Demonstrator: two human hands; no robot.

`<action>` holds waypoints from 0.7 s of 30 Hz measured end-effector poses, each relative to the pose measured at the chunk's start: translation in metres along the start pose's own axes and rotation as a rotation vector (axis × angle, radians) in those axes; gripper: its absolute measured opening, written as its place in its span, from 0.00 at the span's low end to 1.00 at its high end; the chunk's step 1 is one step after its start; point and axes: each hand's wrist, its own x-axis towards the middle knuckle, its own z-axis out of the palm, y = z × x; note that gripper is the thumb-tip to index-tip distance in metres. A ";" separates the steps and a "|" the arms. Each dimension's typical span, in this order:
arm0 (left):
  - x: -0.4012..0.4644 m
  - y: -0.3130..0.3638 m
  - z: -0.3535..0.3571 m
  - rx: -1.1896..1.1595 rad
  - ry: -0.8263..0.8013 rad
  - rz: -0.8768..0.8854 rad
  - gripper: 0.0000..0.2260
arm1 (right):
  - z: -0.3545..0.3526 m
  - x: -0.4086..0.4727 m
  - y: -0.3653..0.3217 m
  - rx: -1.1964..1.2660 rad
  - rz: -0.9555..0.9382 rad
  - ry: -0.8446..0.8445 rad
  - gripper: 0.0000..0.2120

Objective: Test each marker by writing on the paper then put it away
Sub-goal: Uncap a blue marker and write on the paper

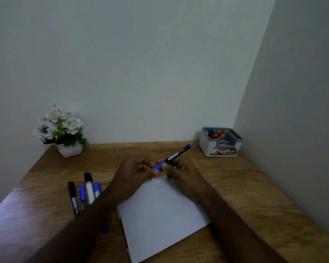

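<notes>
Both hands hold one marker (pixel 176 156) above the far edge of the paper (pixel 159 215): left hand (pixel 136 170) grip clamped on its blue cap, right hand (pixel 180 172) grip clamped on its barrel. Four markers (pixel 84 192) lie left on the tabletop (pixel 245 196); one organizer (pixel 220 142) occupies the far right corner.

Bare forearms, no sleeves; ring on right hand (pixel 180 171).
</notes>
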 end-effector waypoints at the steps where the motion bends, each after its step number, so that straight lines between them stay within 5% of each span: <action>1: 0.000 0.000 0.000 0.024 -0.003 0.003 0.06 | -0.002 0.001 0.000 0.018 -0.001 0.020 0.08; 4: 0.003 -0.005 0.003 0.122 0.001 0.008 0.04 | -0.010 0.004 -0.002 0.093 0.001 0.121 0.08; 8: 0.014 -0.002 0.011 0.241 -0.079 0.022 0.05 | -0.023 0.003 0.002 -0.268 -0.095 0.278 0.10; 13: 0.053 0.016 0.032 0.414 -0.177 0.076 0.05 | -0.042 -0.001 -0.017 -0.409 -0.204 0.600 0.04; 21: 0.122 0.051 0.099 0.499 -0.306 0.172 0.09 | -0.166 -0.009 -0.078 -0.676 -0.309 0.945 0.02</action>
